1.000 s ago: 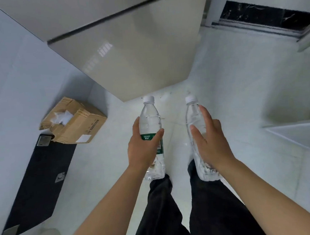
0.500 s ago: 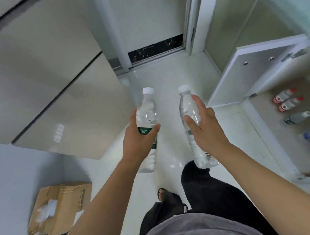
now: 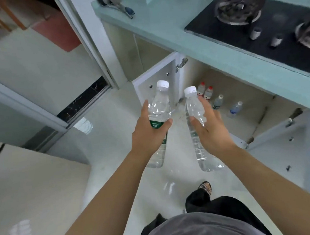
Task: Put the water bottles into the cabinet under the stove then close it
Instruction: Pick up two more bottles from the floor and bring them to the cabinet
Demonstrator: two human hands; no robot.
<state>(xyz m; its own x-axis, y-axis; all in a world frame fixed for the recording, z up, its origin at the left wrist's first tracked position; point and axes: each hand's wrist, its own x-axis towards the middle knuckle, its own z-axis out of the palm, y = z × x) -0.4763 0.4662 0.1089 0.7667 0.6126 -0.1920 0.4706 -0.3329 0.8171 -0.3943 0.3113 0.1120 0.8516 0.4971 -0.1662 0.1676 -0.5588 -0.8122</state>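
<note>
My left hand (image 3: 145, 136) grips a clear water bottle (image 3: 159, 106) with a white cap and a green label. A second clear bottle (image 3: 193, 110), white-capped and without a label, is held in my right hand (image 3: 210, 131). Both bottles are upright in front of me, above the floor. Ahead to the right is the cabinet (image 3: 241, 95) under the black stove (image 3: 266, 29). Both cabinet doors stand open: the left door (image 3: 156, 76) and the right door (image 3: 286, 147). Several small bottles (image 3: 217, 101) stand on the cabinet floor.
A pale green countertop (image 3: 171, 23) holds the stove, a ladle and plates. A sliding door track (image 3: 82, 100) lies to the left, with a glossy beige appliance (image 3: 35, 182) at the lower left. My legs and a sandalled foot (image 3: 205, 186) are below.
The view has swung right from the beige appliance and cardboard box to the stove and its open cabinet. Both hands keep holding their bottles in front of me.
</note>
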